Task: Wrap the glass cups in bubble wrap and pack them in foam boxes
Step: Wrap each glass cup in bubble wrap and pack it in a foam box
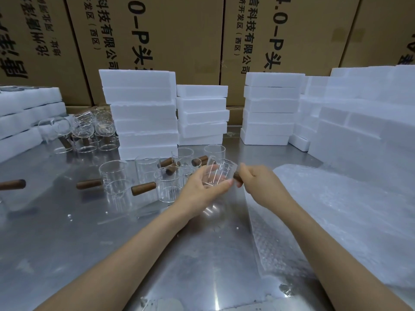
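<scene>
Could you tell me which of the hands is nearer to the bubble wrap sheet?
Right. The right hand hovers by the bubble wrap sheet's left edge; the left hand is farther left.

Both bare forearms reach forward from the lower corners, converging at centre. Left hand (203, 187) palm-up, fingers cupped under a cup (219, 172), thumb alongside. Right hand (254, 179) knuckles-up, fingers curled tight around the handle (238, 177), wrist slightly bent.
</scene>
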`<state>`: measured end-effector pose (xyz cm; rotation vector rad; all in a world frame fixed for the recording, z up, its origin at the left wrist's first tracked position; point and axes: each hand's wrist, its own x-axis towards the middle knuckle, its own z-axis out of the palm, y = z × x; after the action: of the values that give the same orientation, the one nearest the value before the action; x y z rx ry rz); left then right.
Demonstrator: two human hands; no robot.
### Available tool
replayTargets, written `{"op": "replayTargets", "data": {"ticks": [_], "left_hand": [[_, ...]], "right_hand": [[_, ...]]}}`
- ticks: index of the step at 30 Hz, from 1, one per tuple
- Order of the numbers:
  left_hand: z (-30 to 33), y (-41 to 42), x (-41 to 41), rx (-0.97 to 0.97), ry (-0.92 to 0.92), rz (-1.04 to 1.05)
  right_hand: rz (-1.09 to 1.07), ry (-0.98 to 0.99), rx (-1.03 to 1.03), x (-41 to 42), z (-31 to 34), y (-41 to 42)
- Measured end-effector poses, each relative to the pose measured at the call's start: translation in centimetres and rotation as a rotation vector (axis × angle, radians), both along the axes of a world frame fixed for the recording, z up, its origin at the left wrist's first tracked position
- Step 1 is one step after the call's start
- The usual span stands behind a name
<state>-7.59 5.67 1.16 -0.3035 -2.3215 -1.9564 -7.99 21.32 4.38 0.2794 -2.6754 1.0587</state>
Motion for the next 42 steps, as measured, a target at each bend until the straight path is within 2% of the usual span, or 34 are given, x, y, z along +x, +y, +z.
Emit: {"op": "replayTargets", "data": {"ticks": [4, 9, 11, 13, 16, 19, 23, 27, 30, 32, 36, 39, 42], "left_hand": [[-0.1, -0.2, -0.1, 0.060, 0.103, -0.051], [-0.2, -0.7, -0.6, 0.181, 0.103, -0.197], [-0.2, -0.7, -0.7, 0.243, 0.072, -0.246], [-0.1, -0.7, -0.7, 0.230, 0.071, -0.218], [0.1, -0.3, -0.4, 0.088, 0.153, -0.054], [0.3, 0.0, -0.1, 0.039, 0.237, 0.111], [0.7, 0.4, 0.5, 0.108, 0.232, 0.190], [1.0, 0.4, 1.0, 0.011, 0.329, 0.176], [1.0, 0.0, 0.9, -0.097, 0.376, 0.076], [1.0, -0.2, 0.8, -0.214, 0.485, 0.050], [1.3, -0.1, 0.7, -0.309, 0.730, 0.133], [1.2, 0.2, 0.8, -0.387, 0.896, 0.216], [1.0, 0.1, 0.7, -0.426, 0.951, 0.258]], "right_hand": [[0.080, -0.423, -0.351, 0.1, 0.3, 0.2], [0.281, -0.874, -0.599, 0.1, 0.6, 1.4], [0.356, -1.021, -0.683, 0.2, 1.0, 1.7], [0.405, -1.090, -0.779, 0.3, 1.3, 1.7], [0.329, -1.037, -0.953, 0.4, 1.1, 1.3], [0.236, -0.817, -1.105, 0.1, 0.4, 0.9], [0.347, -0.626, -1.078, 0.0, 0.0, 0.3], [0.351, -0.450, -1.059, -0.1, 0.0, 0.1], [0.287, -0.447, -1.168, -0.2, 0.2, 0.4], [0.290, -0.498, -1.236, -0.2, 0.4, 0.7], [0.387, -0.597, -1.354, 0.1, 0.5, 0.7], [0.388, -0.595, -1.306, 0.1, 0.4, 0.6], [0.370, -0.584, -1.225, -0.1, 0.2, 0.5]]}}
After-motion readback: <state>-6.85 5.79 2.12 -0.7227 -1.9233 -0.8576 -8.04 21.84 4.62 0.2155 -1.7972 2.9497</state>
